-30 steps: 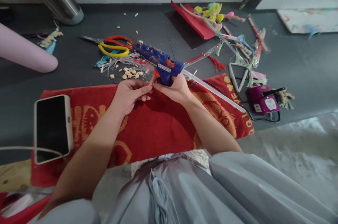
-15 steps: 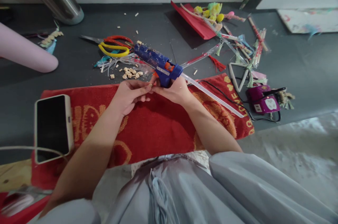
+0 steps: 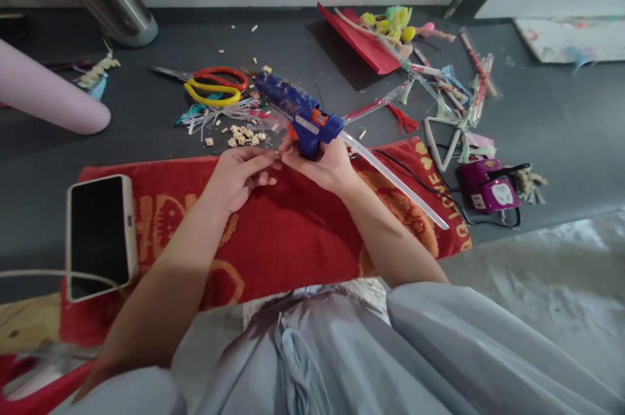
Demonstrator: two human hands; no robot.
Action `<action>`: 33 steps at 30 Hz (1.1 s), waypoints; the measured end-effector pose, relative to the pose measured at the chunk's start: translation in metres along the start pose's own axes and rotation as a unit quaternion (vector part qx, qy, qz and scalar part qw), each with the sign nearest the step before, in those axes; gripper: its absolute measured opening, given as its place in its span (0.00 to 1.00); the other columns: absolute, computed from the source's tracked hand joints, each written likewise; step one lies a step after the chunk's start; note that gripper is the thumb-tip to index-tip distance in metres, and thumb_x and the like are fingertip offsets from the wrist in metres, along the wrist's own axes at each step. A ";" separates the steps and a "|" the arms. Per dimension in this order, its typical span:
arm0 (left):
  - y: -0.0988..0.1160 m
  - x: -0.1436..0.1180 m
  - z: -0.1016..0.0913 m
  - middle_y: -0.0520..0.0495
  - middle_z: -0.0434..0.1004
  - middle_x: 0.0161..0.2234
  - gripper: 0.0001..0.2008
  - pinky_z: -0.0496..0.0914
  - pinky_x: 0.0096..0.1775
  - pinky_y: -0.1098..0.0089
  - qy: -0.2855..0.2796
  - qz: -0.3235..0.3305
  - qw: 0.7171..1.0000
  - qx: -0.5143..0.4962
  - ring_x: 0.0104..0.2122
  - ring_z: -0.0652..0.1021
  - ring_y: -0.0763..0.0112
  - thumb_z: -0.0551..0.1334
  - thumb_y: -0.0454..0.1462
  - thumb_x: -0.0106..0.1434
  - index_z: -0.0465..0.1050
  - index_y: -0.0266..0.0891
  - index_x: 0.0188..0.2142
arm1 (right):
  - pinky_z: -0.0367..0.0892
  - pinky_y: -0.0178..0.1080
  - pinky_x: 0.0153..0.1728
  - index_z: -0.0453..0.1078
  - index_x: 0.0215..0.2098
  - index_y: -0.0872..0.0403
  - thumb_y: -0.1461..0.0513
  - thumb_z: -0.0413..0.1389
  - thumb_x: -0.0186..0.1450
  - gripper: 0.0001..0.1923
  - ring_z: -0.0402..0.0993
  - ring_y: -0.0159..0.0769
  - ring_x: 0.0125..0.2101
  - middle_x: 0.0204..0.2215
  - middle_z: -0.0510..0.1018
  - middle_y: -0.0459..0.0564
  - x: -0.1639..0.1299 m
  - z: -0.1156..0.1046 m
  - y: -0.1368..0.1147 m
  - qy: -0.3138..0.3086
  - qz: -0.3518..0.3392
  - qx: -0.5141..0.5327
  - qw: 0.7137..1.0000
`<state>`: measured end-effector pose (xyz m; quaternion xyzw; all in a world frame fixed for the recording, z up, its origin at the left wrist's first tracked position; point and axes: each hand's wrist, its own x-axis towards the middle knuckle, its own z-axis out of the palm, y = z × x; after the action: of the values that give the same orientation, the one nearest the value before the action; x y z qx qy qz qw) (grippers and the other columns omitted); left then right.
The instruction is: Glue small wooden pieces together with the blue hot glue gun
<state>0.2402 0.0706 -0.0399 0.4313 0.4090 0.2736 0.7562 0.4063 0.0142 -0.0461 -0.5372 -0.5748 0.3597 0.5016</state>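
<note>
— How are the hands posed?
— A blue glue gun [image 3: 305,118] is gripped in the right hand [image 3: 325,164] above the red towel [image 3: 273,232]; a tiny piece, hard to make out, is pinched by the left hand [image 3: 239,174].

— What surrounds them?
— Scissors [image 3: 212,86] and wood bits [image 3: 241,135] are seen beyond, a phone [image 3: 100,236] at left.

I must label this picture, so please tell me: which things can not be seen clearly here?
Head view only:
- Small piece pinched in the left hand: too small to identify.
- Glue gun grip: covered by the right hand.
- Print on the purple socket: too small.
- Phone screen: dark.
- Pink tube: cut by the left edge.
</note>
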 end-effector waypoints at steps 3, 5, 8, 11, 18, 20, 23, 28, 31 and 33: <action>0.002 0.002 -0.002 0.53 0.77 0.23 0.08 0.72 0.24 0.79 0.043 -0.003 0.997 -0.068 0.14 0.64 0.88 0.70 0.37 0.49 0.76 0.35 0.27 | 0.73 0.38 0.38 0.69 0.41 0.52 0.42 0.55 0.62 0.23 0.73 0.31 0.31 0.34 0.76 0.48 0.001 -0.005 -0.004 0.030 0.010 0.027 0.999; 0.003 0.005 -0.005 0.54 0.77 0.23 0.05 0.70 0.23 0.81 0.066 0.000 0.992 -0.110 0.14 0.63 0.89 0.69 0.36 0.52 0.76 0.37 0.27 | 0.72 0.35 0.33 0.69 0.40 0.53 0.40 0.53 0.63 0.25 0.71 0.28 0.27 0.31 0.77 0.47 0.001 -0.009 -0.005 0.028 0.015 0.041 0.999; 0.005 0.008 -0.010 0.55 0.76 0.23 0.05 0.69 0.23 0.83 0.083 0.026 0.987 -0.136 0.14 0.61 0.89 0.68 0.38 0.57 0.76 0.39 0.28 | 0.70 0.32 0.27 0.68 0.36 0.54 0.40 0.52 0.62 0.26 0.70 0.25 0.22 0.27 0.77 0.46 0.001 -0.013 -0.006 0.007 0.021 0.079 0.997; 0.006 0.010 -0.016 0.55 0.74 0.23 0.08 0.67 0.22 0.81 0.099 0.058 0.986 -0.119 0.14 0.60 0.88 0.66 0.41 0.60 0.76 0.40 0.28 | 0.68 0.31 0.24 0.68 0.31 0.55 0.40 0.53 0.62 0.26 0.71 0.25 0.20 0.23 0.77 0.46 0.000 -0.015 -0.007 -0.025 0.038 0.109 0.993; 0.004 0.011 -0.020 0.58 0.65 0.19 0.07 0.64 0.21 0.80 0.086 0.094 0.984 -0.129 0.14 0.59 0.88 0.66 0.42 0.61 0.76 0.42 0.29 | 0.66 0.29 0.20 0.67 0.22 0.57 0.40 0.52 0.63 0.30 0.70 0.24 0.17 0.19 0.75 0.47 -0.001 -0.014 -0.008 -0.106 0.081 0.101 0.986; 0.006 0.010 -0.017 0.59 0.62 0.17 0.07 0.62 0.20 0.81 0.078 0.087 0.979 -0.165 0.13 0.57 0.89 0.66 0.40 0.61 0.75 0.41 0.28 | 0.66 0.28 0.20 0.67 0.22 0.57 0.41 0.53 0.63 0.29 0.71 0.24 0.17 0.18 0.75 0.46 -0.001 -0.014 -0.007 -0.107 0.083 0.111 0.985; 0.011 0.006 -0.011 0.59 0.59 0.16 0.09 0.58 0.17 0.84 0.085 0.059 0.967 -0.231 0.12 0.55 0.89 0.65 0.36 0.62 0.74 0.38 0.24 | 0.66 0.28 0.19 0.67 0.24 0.57 0.41 0.54 0.62 0.28 0.71 0.24 0.16 0.18 0.75 0.45 -0.001 -0.014 -0.005 -0.104 0.093 0.125 0.982; 0.015 0.002 -0.004 0.59 0.59 0.14 0.14 0.56 0.17 0.86 0.100 0.042 0.956 -0.274 0.12 0.56 0.90 0.59 0.33 0.66 0.73 0.33 0.24 | 0.66 0.27 0.18 0.66 0.24 0.57 0.39 0.55 0.59 0.29 0.71 0.24 0.15 0.17 0.74 0.44 0.000 -0.013 -0.006 -0.104 0.111 0.145 0.978; 0.015 0.002 -0.004 0.58 0.59 0.14 0.14 0.55 0.16 0.86 0.095 0.040 0.955 -0.278 0.11 0.55 0.90 0.60 0.33 0.65 0.73 0.34 0.23 | 0.66 0.26 0.18 0.66 0.24 0.57 0.39 0.56 0.59 0.28 0.71 0.24 0.15 0.16 0.74 0.44 0.000 -0.013 -0.008 -0.106 0.112 0.148 0.977; 0.015 0.003 -0.004 0.58 0.59 0.14 0.14 0.55 0.16 0.86 0.093 0.040 0.955 -0.279 0.11 0.55 0.90 0.60 0.32 0.65 0.73 0.34 0.23 | 0.66 0.26 0.17 0.66 0.23 0.57 0.39 0.55 0.59 0.29 0.71 0.24 0.15 0.16 0.73 0.44 0.000 -0.014 -0.008 -0.107 0.111 0.145 0.977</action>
<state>0.2373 0.0813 -0.0288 0.1920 0.3672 0.4457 0.7935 0.4177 0.0114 -0.0355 -0.4776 -0.5036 0.5479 0.4670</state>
